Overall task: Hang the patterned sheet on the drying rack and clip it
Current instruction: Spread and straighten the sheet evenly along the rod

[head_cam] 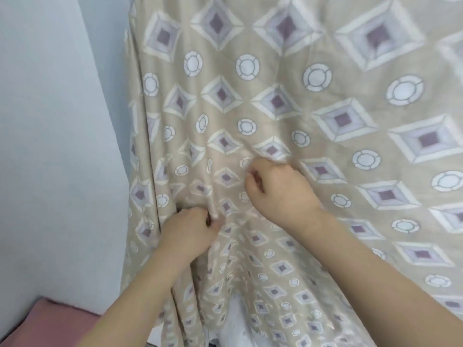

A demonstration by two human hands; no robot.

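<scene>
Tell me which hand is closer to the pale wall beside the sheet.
Left. The left hand grips a fold of the sheet near its edge by the wall; the right hand grips cloth farther in, away from the wall.

Bright, even light; soft focus; wide-angle stretch at edges.

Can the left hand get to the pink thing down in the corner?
Probably yes. The left hand is pinching a fold of the patterned sheet, so it would have to let go first. The pink thing lies low beside the forearm, with nothing visible between them.
</scene>
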